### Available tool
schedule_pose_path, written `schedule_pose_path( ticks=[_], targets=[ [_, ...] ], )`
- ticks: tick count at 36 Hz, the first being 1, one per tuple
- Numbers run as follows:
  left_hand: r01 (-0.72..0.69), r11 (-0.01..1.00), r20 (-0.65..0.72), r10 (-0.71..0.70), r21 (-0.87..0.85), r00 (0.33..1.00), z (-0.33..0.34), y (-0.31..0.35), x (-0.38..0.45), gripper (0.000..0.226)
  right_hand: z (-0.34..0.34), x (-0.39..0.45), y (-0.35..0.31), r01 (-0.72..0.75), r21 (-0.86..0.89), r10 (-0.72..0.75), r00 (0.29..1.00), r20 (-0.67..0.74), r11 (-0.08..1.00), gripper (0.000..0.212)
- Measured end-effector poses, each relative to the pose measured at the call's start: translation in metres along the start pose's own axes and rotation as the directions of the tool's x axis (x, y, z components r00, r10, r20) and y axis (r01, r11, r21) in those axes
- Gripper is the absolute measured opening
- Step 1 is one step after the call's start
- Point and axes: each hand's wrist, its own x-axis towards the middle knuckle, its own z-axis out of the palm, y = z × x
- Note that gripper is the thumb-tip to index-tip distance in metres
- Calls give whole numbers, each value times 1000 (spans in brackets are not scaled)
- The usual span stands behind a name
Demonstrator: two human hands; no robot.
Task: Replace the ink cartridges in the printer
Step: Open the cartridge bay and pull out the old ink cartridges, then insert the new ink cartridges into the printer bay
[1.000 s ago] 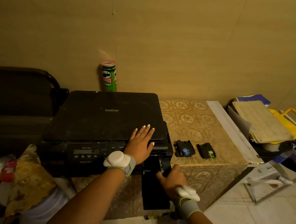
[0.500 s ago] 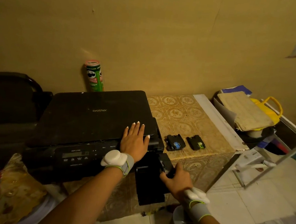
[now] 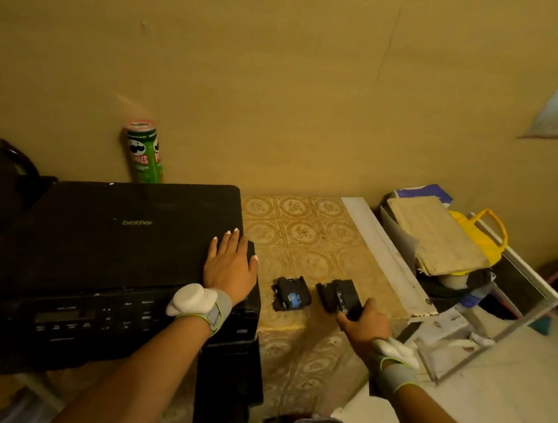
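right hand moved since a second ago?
Yes. The right hand has left the printer's front right corner and gone right, to the cartridges on the table, where it grips a black cartridge.

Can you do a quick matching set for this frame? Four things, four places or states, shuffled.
Things:
1. left hand
2. right hand
3. blue-label cartridge
4. crisp can

Places or states:
A. upright against the wall behind the printer
B. lying on the table, untouched
C. flat on the printer lid
D. gripping a black cartridge

Pairs: 1-C, 2-D, 3-B, 4-A
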Motion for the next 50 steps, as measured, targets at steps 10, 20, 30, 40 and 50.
schedule_pose_path(
  ticks=[10,20,30,40,50],
  targets=[
    [63,988,-25,-60,140,998,18,12,4,55,-21,62,17,83,-128,-72,993,90,988,34],
    [144,979,24,-148,142,989,13,31,30,59,-11,85,12,141,-217,-112,983,143,966,42],
    [139,982,-21,-137,131,990,17,28,31,59,-7,79,1,165,-287,-124,980,155,943,55],
    [86,996,-10,-86,-19,996,8,15,27,54,-1,74,-9,121,-174,-96,985,145,977,40],
    [50,997,-44,-53,-53,998,0,-5,21,51,33,53,-64,220,-189,-141,923,359,957,48]
  ],
)
